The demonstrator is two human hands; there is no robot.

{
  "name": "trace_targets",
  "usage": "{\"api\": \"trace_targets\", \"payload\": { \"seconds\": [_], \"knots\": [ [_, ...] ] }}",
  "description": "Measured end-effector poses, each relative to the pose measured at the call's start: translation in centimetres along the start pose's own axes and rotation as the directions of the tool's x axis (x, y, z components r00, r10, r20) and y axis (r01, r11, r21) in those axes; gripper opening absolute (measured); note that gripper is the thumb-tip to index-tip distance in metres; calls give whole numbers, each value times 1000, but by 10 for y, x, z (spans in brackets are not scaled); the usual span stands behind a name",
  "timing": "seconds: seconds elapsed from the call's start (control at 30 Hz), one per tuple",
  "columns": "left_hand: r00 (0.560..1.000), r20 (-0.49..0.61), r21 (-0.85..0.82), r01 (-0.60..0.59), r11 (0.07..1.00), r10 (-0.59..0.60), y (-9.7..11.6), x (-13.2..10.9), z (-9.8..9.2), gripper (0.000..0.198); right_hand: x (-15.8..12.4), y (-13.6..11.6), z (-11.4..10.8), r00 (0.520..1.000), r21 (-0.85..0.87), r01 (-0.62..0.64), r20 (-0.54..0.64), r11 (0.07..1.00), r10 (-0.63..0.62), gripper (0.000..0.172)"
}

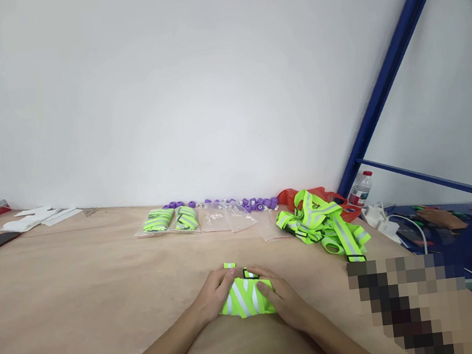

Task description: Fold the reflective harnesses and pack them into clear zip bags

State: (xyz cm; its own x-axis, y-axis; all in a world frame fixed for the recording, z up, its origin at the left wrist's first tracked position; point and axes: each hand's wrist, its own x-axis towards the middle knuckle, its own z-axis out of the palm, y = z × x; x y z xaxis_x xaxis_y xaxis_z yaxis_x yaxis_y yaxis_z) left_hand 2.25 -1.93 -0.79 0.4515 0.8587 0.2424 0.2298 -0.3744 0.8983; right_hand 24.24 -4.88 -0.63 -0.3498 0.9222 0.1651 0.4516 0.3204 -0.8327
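Note:
A folded neon-green reflective vest (246,297) with silver stripes and a black buckle lies on the wooden table (83,296) in front of me. My left hand (214,296) presses on its left side with the fingers curled over the edge. On the right side rests my right hand (283,298), fingers laid on the fabric and holding the fold down. Both hands grip the bundle between them.
A loose heap of green vests (323,221) lies at the right on red cloth. Two bagged vests (171,220), empty clear bags (228,216) and purple caps (260,203) line the wall. A water bottle (360,188), white cables, papers (36,217) and another person's hand (440,217) are nearby.

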Motion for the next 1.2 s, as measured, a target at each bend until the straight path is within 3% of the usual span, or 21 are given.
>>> {"api": "trace_targets", "payload": {
  "seconds": [0.27,0.4,0.63,0.8,0.93,1.03,1.2],
  "knots": [
    [993,-39,107,-106,989,111,4,-1,3,44,2,3,5,999,44,24,-39,999,-23,53],
    [991,-107,163,-63,985,82,-3,2,3,43,2,5,6,999,27,15,-47,1000,-14,50],
    [996,-79,309,-19,951,46,-6,8,0,40,1,10,10,995,-8,-28,-100,1000,27,47],
    [983,-182,577,130,807,-28,-11,8,3,37,3,14,16,988,-151,8,-148,989,-31,42],
    [973,-205,672,217,708,-103,-11,7,4,40,5,14,18,980,-260,87,-152,962,-130,37],
    [976,-205,666,197,720,-77,-7,6,4,34,5,12,18,978,-268,94,-157,959,-140,37],
    [987,-162,562,98,821,-7,-6,8,3,19,5,13,17,976,-242,97,-167,965,-140,34]
  ]
}}
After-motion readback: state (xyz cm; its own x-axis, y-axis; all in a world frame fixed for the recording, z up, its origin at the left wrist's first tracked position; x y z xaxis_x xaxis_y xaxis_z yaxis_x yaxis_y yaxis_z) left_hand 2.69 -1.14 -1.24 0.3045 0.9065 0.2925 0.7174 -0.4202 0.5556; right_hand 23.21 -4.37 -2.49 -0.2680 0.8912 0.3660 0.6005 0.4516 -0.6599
